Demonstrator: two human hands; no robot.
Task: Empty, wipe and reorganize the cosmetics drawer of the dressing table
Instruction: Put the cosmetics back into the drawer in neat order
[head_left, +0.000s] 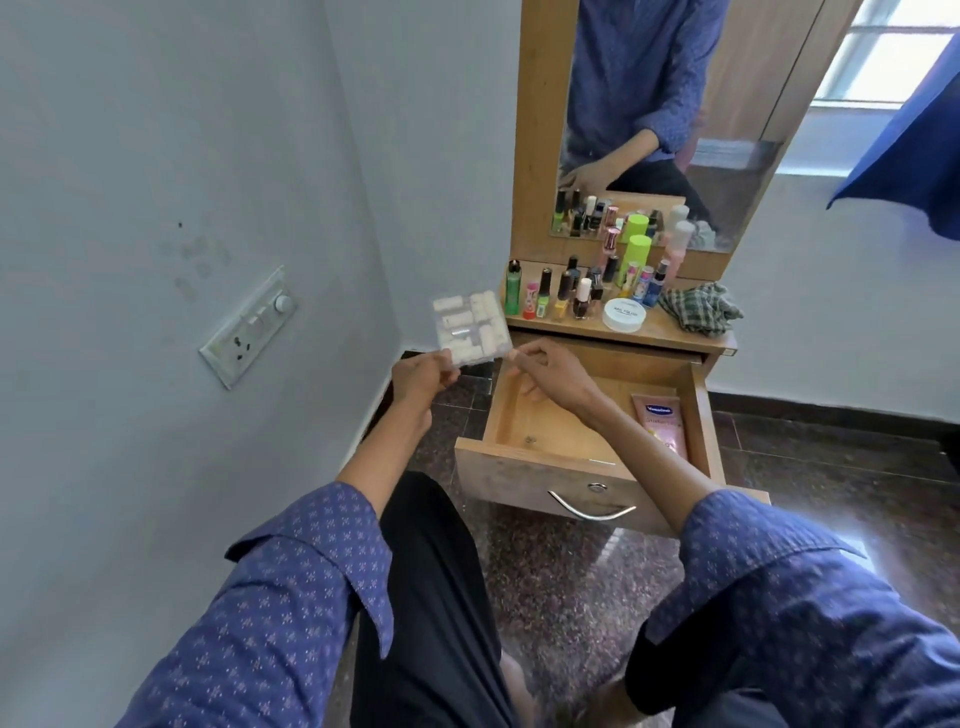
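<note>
The left hand (422, 375) pinches the lower left corner of a clear plastic box (470, 326), holding it up in the air just left of the dressing table and above the floor. The box is flat and square, see-through, divided into small compartments packed with white, cotton-like rolls. The right hand (551, 375) is at the box's lower right corner, fingers curled with the fingertips (514, 355) at its edge; whether it truly grips the box cannot be told.

Below the right hand, the wooden drawer (571, 480) stands pulled out, with a curved metal handle on its front. Inside, a pink lotion tube (661, 423) lies along the right wall.

On the worktop (670, 338) above the drawer stand many nail polish bottles (563, 296), a green lighter (513, 287), a round white jar (625, 315) and a crumpled green checked cloth (698, 307) at the right end.
</note>
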